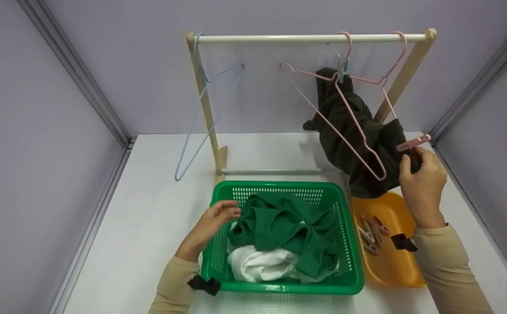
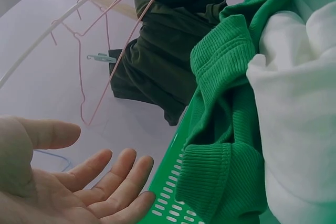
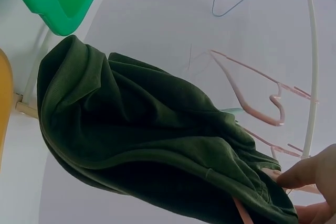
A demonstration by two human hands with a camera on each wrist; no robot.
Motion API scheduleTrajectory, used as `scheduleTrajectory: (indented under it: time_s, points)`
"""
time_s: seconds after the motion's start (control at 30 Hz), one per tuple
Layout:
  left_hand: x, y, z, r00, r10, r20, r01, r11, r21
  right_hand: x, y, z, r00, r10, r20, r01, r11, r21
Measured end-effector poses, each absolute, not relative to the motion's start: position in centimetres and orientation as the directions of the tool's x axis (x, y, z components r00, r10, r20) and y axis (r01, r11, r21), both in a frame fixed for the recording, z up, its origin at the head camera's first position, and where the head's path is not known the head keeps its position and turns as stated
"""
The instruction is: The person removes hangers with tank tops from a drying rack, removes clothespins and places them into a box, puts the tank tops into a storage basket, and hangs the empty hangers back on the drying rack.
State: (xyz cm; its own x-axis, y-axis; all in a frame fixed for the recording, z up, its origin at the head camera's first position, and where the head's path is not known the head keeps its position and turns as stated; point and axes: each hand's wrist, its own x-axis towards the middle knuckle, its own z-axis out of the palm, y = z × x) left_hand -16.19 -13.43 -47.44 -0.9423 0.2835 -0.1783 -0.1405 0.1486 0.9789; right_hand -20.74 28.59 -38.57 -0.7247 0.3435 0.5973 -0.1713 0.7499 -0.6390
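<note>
A dark green garment (image 1: 345,126) hangs from the right-hand pink hanger (image 1: 389,96), with a light green clothespin (image 1: 344,69) on its far end. My right hand (image 1: 425,181) pinches the garment's near edge between thumb and fingers. Right above those fingertips, a pink clothespin (image 1: 413,142) sits at this edge. In the right wrist view the garment (image 3: 157,114) droops away from the fingers. My left hand (image 1: 212,224) is beside the left rim of the green basket (image 1: 279,288), palm up and holding nothing in the left wrist view. Green clothing (image 1: 279,222) lies in the basket.
White cloth (image 1: 262,264) shares the basket. A yellow tray (image 1: 399,266) with several clothespins (image 1: 372,233) stands to its right. Behind, a rack with a white rail (image 1: 301,39) carries another pink hanger (image 1: 358,122) and a blue hanger (image 1: 192,126) at the left.
</note>
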Motion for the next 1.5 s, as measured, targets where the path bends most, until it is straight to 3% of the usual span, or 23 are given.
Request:
scheduleTrajectory:
  time_s: [0.4,0.73,1.0,1.5]
  points:
    - [-16.17,-13.34,-47.58,-0.941,0.284,-0.184,-0.142,0.161,0.977,-20.99,28.51,-38.71,-0.728,0.311,0.611,-0.157,0.792,-0.590]
    - [-16.18,-13.26,-47.51,-0.941,0.281,-0.187,-0.148,0.154,0.977,-21.11,28.56,-38.67,-0.753,0.326,0.571,-0.067,0.826,-0.559]
    - [-16.17,-13.33,-47.51,-0.939,0.291,-0.183,-0.143,0.152,0.978,-21.25,28.64,-38.51,-0.722,0.387,0.573,0.024,0.842,-0.539]
    - [-16.09,-13.23,-47.37,-0.944,0.281,-0.175,-0.136,0.151,0.979,-21.32,29.15,-39.07,-0.687,0.386,0.615,-0.008,0.843,-0.538]
